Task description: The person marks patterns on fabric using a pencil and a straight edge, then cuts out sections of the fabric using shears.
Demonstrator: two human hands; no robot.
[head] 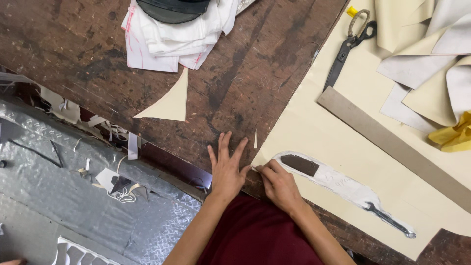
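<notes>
A worn, dark brown wooden table [235, 73] fills most of the view, its surface scratched and stained, with a grey metal floor plate [59, 206] strewn with offcuts below its near edge. Over the right part of the table lies a large cream sheet of material [343, 147], and at its upper right corner a heap of loose cream and grey cut pieces [427, 64] rests beside a crumpled yellow scrap [454, 135]. A long grey straightedge [392, 145] lies diagonally across the sheet, and black scissors [346, 49] with a wrapped handle lie just above its upper end. At the top of the table a folded white cloth bundle [171, 39] sits under a dark rounded object, and a cream triangular offcut [169, 105] lies on the bare wood below it. On the sheet's near corner lies a long, narrow whitish pattern template [338, 184] with a dark brown patch at its left end and a slim metal tool [390, 221] on its right end. The right hand [280, 184] is curled with fingertips pinched at the left tip of the template, right at the sheet's corner, though what exactly it grips is too small to tell. The left hand [226, 169] lies flat and open on the wood just beside it, fingers spread, holding nothing. A tiny cream sliver [255, 140] lies on the wood just above the two hands.
</notes>
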